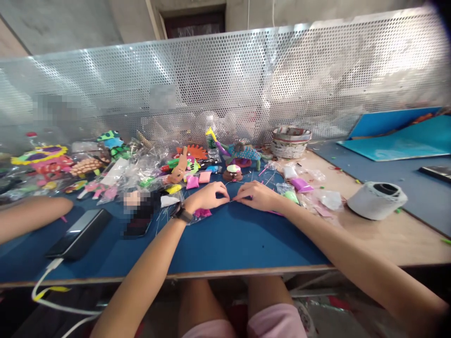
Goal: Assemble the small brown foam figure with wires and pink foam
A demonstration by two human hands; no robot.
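My left hand [210, 196], with a dark watch [182, 212] at the wrist, is pinched at the middle of the blue mat [229, 244]. Close to its right, my right hand [255, 196] is pinched too, the fingertips of both nearly meeting. A thin, pale strand shows between them, too fine to make out clearly. Just behind the hands sits a small brown clay figure [232, 173] with eyes and a pale green and pink top. Pink clay [202, 213] in a bag lies beside my left wrist.
Clay animals, bags and a bottle [212, 141] line the back, by a woven basket [291, 142]. At right stands a white roll [377, 201]. A power bank [79, 234] with a cable and another person's arm [33, 216] are at left.
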